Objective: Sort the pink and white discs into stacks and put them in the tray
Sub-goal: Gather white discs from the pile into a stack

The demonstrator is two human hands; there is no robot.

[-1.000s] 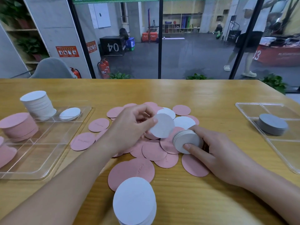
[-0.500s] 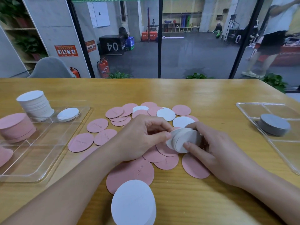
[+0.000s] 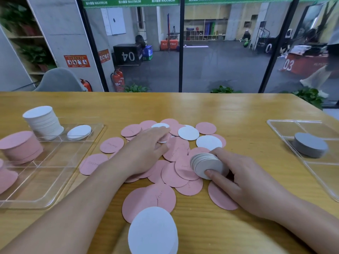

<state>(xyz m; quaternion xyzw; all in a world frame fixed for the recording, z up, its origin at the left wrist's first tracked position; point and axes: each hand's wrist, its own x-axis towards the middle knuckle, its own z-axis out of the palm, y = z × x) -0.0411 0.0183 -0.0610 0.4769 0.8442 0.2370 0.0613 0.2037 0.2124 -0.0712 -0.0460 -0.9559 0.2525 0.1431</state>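
Several loose pink discs (image 3: 173, 176) and a few white discs (image 3: 188, 133) lie scattered in the middle of the wooden table. My right hand (image 3: 242, 182) grips a tilted stack of white discs (image 3: 207, 165) on its edge over the pile. My left hand (image 3: 146, 149) is stretched flat over the pile's far side, fingertips on a white disc (image 3: 160, 125); nothing is held in it. The clear tray (image 3: 55, 180) at the left holds a tall white stack (image 3: 43, 121), a single white disc (image 3: 79, 132) and pink stacks (image 3: 20, 146).
A white stack (image 3: 153, 233) stands at the near edge, close to the camera, next to a large pink disc (image 3: 146, 198). A second clear tray (image 3: 311, 167) at the right holds a grey stack (image 3: 310, 146). Behind the table is a glass wall.
My left hand set its white disc onto the stack in my right hand, then let go and reached away to the far side of the pile.
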